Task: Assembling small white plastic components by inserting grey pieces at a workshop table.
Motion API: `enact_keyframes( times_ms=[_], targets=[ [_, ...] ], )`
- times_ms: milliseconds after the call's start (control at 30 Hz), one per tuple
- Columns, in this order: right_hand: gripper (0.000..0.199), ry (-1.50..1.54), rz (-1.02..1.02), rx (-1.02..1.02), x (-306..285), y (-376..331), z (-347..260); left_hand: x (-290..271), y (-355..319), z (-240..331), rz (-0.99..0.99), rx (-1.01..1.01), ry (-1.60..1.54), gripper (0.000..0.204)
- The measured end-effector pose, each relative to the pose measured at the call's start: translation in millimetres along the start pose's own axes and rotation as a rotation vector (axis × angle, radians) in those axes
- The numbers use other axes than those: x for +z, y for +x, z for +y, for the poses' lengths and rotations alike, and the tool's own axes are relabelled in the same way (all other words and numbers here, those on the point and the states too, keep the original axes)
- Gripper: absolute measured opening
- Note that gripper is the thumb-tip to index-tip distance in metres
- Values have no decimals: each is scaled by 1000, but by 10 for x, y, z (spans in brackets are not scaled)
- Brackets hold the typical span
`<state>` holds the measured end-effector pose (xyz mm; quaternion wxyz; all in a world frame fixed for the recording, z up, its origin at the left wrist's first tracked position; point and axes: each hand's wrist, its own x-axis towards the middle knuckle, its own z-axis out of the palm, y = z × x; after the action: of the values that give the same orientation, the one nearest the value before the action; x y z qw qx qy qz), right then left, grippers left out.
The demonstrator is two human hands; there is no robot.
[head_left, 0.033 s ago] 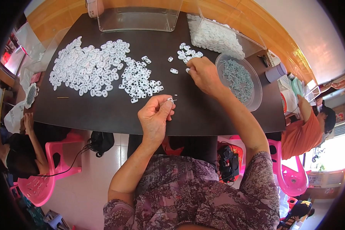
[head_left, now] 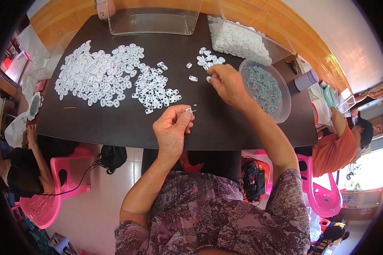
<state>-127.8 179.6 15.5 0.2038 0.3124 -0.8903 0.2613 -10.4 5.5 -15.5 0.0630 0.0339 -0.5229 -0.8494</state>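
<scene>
My left hand [head_left: 172,127] is closed at the table's near edge, thumb and fingers pinching a small white plastic piece [head_left: 188,110]. A thin metal pin or screw pokes out of that piece to the right. Farther out and to the right, my right hand [head_left: 226,83] is closed too, its fingertips on a small white piece [head_left: 208,78]. Just beyond those fingertips lies a little group of white pieces [head_left: 208,59]. Left of my hands spreads a pile of flat white two-holed pieces [head_left: 153,89], beside a larger heap of white oval pieces [head_left: 98,76].
A round clear tub [head_left: 287,104] of grey-green screws or nails stands right of my right forearm. Behind it, a clear bin [head_left: 281,40] holds a bag of white pieces [head_left: 238,40]. Another clear bin [head_left: 153,33] is at the back. People sit at both sides.
</scene>
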Motion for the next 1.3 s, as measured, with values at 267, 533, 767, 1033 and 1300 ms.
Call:
enact_keyframes(
  times_ms=[267, 533, 767, 1033, 1300],
  targets=[
    [21, 684, -266, 478, -258, -251, -346, -3, 5, 20, -10, -8, -36, 13],
    [19, 961, -200, 587, -152, -386, -620, 108, -76, 141, 34, -44, -106, 11],
    [16, 1069, -66, 624, -73, -515, -872, 98, -108, 152, 89, -44, -164, 11],
    [15, 1063, 15, 611, -102, -605, -911, 135, -158, 137, 60, -63, -158, 11],
    [16, 1269, 46, 765, -85, -649, -888, 144, -241, 155, 17, -3, -77, 17]
  ],
)
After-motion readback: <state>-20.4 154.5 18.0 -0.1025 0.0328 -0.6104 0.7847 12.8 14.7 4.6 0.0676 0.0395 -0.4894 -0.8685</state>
